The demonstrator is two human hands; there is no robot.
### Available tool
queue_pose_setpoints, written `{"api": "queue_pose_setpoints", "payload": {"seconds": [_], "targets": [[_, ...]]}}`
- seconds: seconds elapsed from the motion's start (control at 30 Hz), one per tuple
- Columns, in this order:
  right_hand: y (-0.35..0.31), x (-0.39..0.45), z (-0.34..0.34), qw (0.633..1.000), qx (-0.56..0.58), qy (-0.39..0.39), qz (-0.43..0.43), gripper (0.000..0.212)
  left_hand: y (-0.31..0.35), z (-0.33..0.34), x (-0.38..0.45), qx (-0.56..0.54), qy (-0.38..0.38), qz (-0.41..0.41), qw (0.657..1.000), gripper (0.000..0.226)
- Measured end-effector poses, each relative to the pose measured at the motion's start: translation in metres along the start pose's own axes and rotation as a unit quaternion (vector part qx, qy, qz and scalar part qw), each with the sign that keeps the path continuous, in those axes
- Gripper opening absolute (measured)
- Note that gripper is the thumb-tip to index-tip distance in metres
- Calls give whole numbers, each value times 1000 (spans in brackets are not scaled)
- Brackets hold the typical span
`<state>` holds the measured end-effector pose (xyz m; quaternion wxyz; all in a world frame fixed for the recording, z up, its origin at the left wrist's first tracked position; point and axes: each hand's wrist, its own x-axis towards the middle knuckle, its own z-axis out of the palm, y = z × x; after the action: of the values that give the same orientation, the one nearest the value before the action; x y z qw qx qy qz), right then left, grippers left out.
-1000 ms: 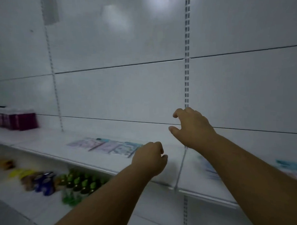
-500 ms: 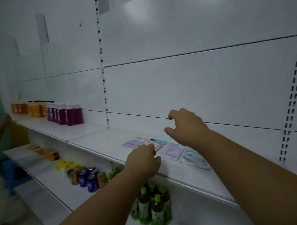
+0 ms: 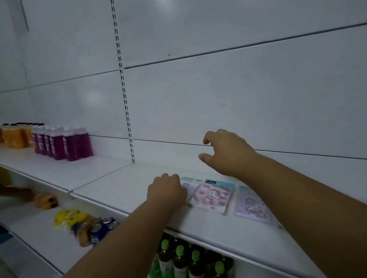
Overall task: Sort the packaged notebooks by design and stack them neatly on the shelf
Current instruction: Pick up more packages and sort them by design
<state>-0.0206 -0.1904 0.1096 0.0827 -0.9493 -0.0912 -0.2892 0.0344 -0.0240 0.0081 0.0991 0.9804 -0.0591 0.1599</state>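
Centre-right of frame, on the white shelf (image 3: 122,188): three packaged notebooks (image 3: 211,197) lie flat in a row | left hand (image 3: 166,191) curled over leftmost notebook's edge, grip state cannot tell | right hand (image 3: 226,152) hovers above the row, grip apart, empty | purple bottles (image 3: 62,143) upper left.

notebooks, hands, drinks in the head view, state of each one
left notebook: flat, partly under left hand
middle notebook: flat on shelf, uncovered
right notebook: flat, partly behind right forearm
left hand: curled, resting on left notebook
right hand: open, above shelf, empty
purple bottles: upright
green-capped bottles: upright
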Motion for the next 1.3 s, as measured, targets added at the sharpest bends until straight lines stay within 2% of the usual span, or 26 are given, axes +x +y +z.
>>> {"api": "queue_pose_setpoints", "payload": {"seconds": [0.1,0.23,0.37,0.43,0.5,0.6,0.67,0.73,0.83,0.9,0.97,1.07,1.13,1.2,1.23,1.3], "targets": [[-12,7,9,999,-19,-1,34,44,-8,4,21,21,-61,12,998,49],[-25,10,18,996,-41,1,86,42,-8,1,37,0,-95,54,994,45],[-36,-5,38,987,-41,3,156,40,-21,1,44,-109,-111,28,987,49],[-35,-16,47,978,-50,-12,200,38,-29,-3,47,-173,-121,34,977,31],[-33,-23,55,967,-70,-44,243,35,-39,-9,53,-317,-116,3,941,16],[-35,-26,66,944,-110,-129,284,33,-52,-28,45,-521,-95,-4,848,9],[-39,-26,77,928,-128,-186,298,46,-56,-44,34,-615,-95,27,783,11],[-42,-25,87,911,-135,-223,319,64,-62,-59,24,-674,-95,44,731,13],[-45,-18,99,883,-170,-267,348,81,-73,-75,16,-717,-82,62,689,16],[-49,-13,102,875,-168,-280,357,80,-80,-80,14,-722,-81,67,683,15],[-53,-10,103,879,-136,-240,388,83,-87,-83,12,-711,-83,70,695,12],[-58,-9,100,884,-26,-135,446,77,-94,-78,10,-705,-81,62,702,10],[-58,-9,98,891,43,-61,448,59,-95,-73,10,-706,-80,60,701,11],[-54,-12,94,892,117,13,436,32,-91,-67,9,-702,-88,62,704,9],[-53,-15,90,883,165,49,437,20,-87,-64,7,-701,-96,66,704,9],[-51,-21,78,857,250,115,437,13,-78,-61,1,-706,-115,79,694,11]]}}
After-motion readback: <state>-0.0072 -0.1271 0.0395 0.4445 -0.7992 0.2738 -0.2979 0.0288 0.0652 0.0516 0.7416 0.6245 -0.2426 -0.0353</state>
